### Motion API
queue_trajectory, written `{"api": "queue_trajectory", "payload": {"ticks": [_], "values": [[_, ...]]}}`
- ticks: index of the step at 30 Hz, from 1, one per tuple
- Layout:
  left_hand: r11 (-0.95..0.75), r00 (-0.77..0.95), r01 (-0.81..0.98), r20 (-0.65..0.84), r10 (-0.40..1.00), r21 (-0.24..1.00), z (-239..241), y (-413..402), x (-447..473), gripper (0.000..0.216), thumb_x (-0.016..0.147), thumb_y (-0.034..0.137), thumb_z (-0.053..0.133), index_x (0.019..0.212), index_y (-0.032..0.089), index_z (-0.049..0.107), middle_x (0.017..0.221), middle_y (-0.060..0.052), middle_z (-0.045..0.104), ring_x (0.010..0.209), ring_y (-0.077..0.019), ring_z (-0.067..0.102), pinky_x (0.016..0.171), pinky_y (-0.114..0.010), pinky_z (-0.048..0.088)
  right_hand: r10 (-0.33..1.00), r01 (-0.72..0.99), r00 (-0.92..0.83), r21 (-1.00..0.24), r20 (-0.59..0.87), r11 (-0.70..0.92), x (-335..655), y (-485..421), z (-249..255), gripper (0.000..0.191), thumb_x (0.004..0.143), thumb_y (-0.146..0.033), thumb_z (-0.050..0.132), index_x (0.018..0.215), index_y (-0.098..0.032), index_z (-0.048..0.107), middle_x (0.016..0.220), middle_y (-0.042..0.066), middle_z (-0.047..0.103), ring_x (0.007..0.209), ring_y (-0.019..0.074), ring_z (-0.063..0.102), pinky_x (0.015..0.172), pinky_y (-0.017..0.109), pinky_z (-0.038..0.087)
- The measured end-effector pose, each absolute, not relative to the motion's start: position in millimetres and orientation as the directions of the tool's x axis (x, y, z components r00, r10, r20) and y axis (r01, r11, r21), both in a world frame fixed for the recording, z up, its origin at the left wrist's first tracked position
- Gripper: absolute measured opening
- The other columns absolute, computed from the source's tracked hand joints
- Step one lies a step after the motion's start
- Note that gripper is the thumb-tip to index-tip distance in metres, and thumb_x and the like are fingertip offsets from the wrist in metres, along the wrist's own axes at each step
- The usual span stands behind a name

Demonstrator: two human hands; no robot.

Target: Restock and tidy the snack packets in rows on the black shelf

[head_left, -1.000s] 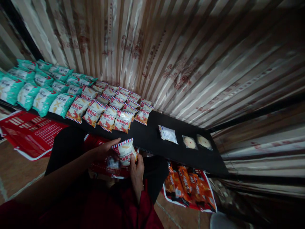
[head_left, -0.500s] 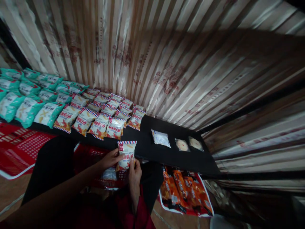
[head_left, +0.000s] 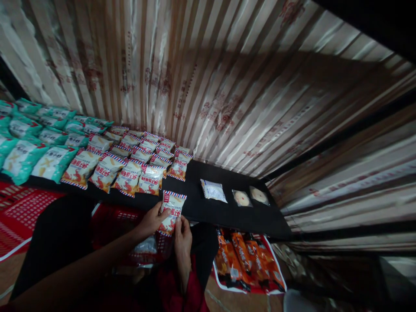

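Note:
Between my two hands is a white and orange snack bag (head_left: 171, 211) with a striped top edge, held upright just in front of the black shelf (head_left: 188, 201). My left hand (head_left: 154, 220) grips its left side, the thumb lying across the front. At the lower right edge, my right hand (head_left: 183, 237) pinches the bag with thumb and fingers. Just behind, matching snack bags (head_left: 151, 178) stand in rows on the shelf. Further left are rows of teal snack bags (head_left: 53, 162).
A white packet (head_left: 213, 190) and two small clear-wrapped round items (head_left: 242, 198) lie on the shelf's right part. Below stand a red basket of orange packets (head_left: 214, 277) and another red basket (head_left: 26, 216) at left. A pleated curtain (head_left: 208, 86) hangs behind.
The view has shifted slightly, so the shelf and its bags appear further left and lower. Both hands still hold the same snack bag, now turned a little.

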State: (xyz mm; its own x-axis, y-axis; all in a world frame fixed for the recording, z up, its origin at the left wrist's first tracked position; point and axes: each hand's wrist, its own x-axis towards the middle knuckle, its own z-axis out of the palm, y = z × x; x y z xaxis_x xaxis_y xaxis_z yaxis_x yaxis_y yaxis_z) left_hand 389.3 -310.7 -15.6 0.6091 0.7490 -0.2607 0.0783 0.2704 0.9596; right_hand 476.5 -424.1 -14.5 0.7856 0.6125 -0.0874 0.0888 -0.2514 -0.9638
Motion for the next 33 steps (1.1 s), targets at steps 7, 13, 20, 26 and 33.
{"api": "queue_trajectory", "payload": {"ticks": [7, 13, 20, 26, 33], "values": [[0.139, 0.556, 0.119, -0.182, 0.811, 0.983, -12.7, -300.0, 393.2, 0.045, 0.071, 0.052, 0.065, 0.097, 0.017, 0.057, 0.092, -0.009, 0.071, 0.083, -0.0239, 0.067, 0.075, -0.035, 0.053, 0.741, 0.083, 0.662, -0.97, -0.117, -0.227, 492.1, -417.6, 0.4, 0.052, 0.074, -0.058, 0.062, 0.107, -0.017, 0.069, 0.09, 0.007, 0.073, 0.079, 0.0215, 0.066, 0.07, 0.03, 0.053], [0.115, 0.581, 0.095, -0.149, 0.8, 0.989, 0.5, -298.4, 401.4, 0.043, 0.074, 0.051, 0.063, 0.102, 0.018, 0.059, 0.094, -0.007, 0.071, 0.086, -0.0228, 0.067, 0.075, -0.032, 0.053, 0.791, 0.089, 0.598, -0.97, -0.129, -0.226, 510.2, -409.2, 12.3, 0.053, 0.072, -0.059, 0.064, 0.101, -0.015, 0.07, 0.08, 0.007, 0.072, 0.074, 0.0215, 0.065, 0.066, 0.03, 0.053], [0.033, 0.573, 0.148, -0.113, 0.812, 0.988, 7.0, -300.6, 409.0, 0.048, 0.08, 0.037, 0.058, 0.122, 0.016, 0.051, 0.106, -0.009, 0.068, 0.095, -0.0214, 0.066, 0.085, -0.033, 0.051, 0.744, 0.184, 0.661, -0.94, -0.097, -0.286, 532.5, -393.3, 11.2, 0.05, 0.072, -0.056, 0.064, 0.1, -0.015, 0.069, 0.075, 0.005, 0.071, 0.066, 0.0191, 0.062, 0.064, 0.029, 0.05], [-0.128, 0.531, 0.246, -0.023, 0.847, 0.961, 5.0, -296.6, 415.0, 0.049, 0.079, 0.031, 0.054, 0.125, 0.014, 0.049, 0.119, -0.014, 0.062, 0.109, -0.0238, 0.06, 0.097, -0.039, 0.045, 0.732, 0.234, 0.679, -0.927, -0.06, -0.293, 540.4, -377.8, 7.2, 0.048, 0.073, -0.056, 0.062, 0.095, -0.015, 0.071, 0.07, 0.003, 0.069, 0.061, 0.0172, 0.059, 0.061, 0.027, 0.048], [-0.326, 0.5, 0.385, 0.101, 0.86, 0.864, -9.7, -293.8, 433.8, 0.055, 0.085, 0.029, 0.047, 0.136, 0.011, 0.039, 0.132, -0.018, 0.053, 0.122, -0.0263, 0.051, 0.103, -0.043, 0.041, 0.706, 0.327, 0.708, -0.892, 0.013, -0.312, 555.2, -360.8, 14.8, 0.045, 0.074, -0.056, 0.06, 0.094, -0.017, 0.071, 0.071, 0.003, 0.07, 0.062, 0.0174, 0.06, 0.06, 0.026, 0.046]]}}
